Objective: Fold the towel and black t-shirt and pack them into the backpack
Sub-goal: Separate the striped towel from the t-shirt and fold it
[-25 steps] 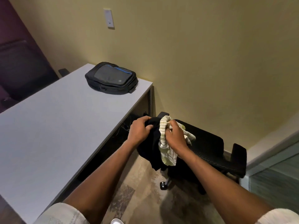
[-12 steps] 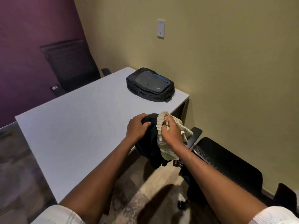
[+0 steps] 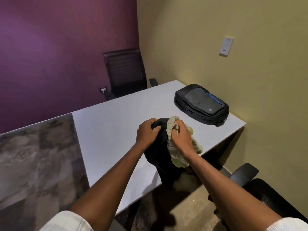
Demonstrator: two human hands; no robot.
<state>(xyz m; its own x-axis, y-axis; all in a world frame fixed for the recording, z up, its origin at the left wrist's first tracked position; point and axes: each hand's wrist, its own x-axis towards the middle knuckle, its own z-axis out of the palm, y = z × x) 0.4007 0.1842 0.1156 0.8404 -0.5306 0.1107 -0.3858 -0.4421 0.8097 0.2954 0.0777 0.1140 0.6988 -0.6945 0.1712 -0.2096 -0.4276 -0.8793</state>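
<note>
Head view: left hand (image 3: 147, 131) gripping bunched t-shirt (image 3: 160, 157), right hand (image 3: 180, 136) clutching towel (image 3: 171, 129), over bench (image 3: 108, 134) near edge; backpack (image 3: 201, 104) far right, seemingly closed. Nothing folded yet; next, probably spread both flat.

The room was dimly and warmly lit, the brightest patch falling on the pale worktop (image 3: 106, 130), so the light probably came from overhead. Soft shadows pooled on the floor (image 3: 166, 212) beneath the forearms. Wide-angle distortion bent the walls at the edges, and the whole frame looked slightly soft and smeared.
</note>
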